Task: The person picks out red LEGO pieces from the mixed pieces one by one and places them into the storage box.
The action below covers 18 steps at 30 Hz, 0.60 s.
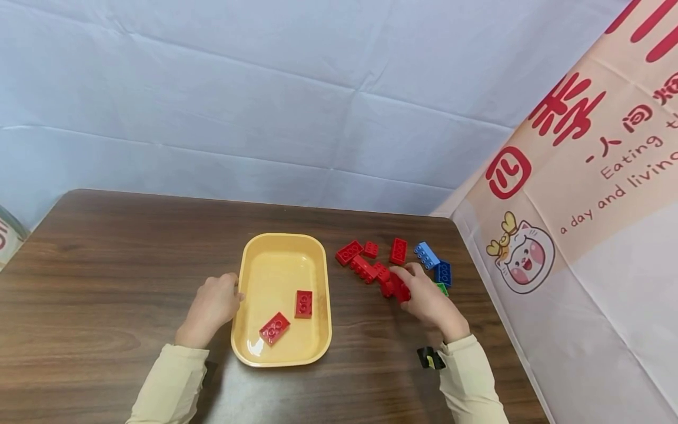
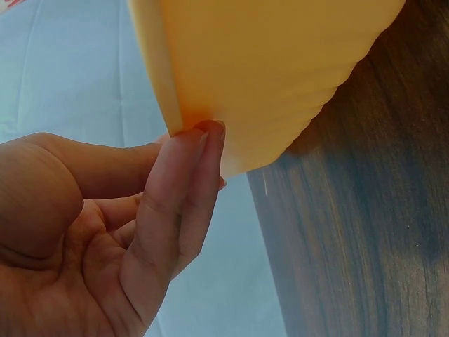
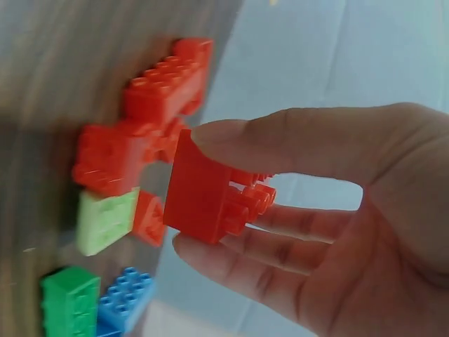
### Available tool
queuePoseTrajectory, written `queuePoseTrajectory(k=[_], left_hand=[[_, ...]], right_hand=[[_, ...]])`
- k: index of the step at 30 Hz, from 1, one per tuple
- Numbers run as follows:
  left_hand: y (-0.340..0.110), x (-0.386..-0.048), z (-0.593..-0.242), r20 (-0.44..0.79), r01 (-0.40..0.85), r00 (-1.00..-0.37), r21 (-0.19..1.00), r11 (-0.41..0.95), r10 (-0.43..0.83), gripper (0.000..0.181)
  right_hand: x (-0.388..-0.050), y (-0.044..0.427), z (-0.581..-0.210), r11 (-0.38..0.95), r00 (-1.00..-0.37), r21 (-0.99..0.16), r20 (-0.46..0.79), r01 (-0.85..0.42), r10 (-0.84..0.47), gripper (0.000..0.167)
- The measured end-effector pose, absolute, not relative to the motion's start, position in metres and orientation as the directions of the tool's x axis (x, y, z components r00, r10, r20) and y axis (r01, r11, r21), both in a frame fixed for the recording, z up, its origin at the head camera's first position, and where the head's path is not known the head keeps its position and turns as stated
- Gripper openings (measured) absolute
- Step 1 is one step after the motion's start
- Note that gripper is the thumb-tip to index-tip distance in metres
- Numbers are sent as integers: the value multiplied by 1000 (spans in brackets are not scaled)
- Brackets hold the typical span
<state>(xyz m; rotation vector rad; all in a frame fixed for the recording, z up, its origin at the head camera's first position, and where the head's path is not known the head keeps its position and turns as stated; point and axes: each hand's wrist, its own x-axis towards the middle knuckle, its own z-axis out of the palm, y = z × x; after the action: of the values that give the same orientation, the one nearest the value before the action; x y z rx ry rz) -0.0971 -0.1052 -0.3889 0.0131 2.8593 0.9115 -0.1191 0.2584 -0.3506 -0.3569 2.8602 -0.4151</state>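
Observation:
My left hand pinches the left rim of a yellow plastic tray between thumb and fingers, plainly seen in the left wrist view. Inside the tray lie two red toy building bricks, one brick near the right wall and another brick lower down and at a slant. To the right of the tray, my right hand grips a red building brick between thumb and fingertips. In the right wrist view this brick's studs point toward the palm. Other red bricks lie just left of that hand.
Beyond the right hand are a light blue brick, a dark blue brick and a green brick; a pale green brick stands by the red ones. A dark strap piece shows at the right wrist. White cloth hangs behind the brown table.

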Motion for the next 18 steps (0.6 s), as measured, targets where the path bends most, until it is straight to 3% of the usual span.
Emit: queuePoseTrajectory(k=[18], left_hand=[[-105,-98,-389,-163,-69,-986,578,813,33,18]], right_hand=[[-121,241,-303,896,-919,-237,-33,-375,-393,67]])
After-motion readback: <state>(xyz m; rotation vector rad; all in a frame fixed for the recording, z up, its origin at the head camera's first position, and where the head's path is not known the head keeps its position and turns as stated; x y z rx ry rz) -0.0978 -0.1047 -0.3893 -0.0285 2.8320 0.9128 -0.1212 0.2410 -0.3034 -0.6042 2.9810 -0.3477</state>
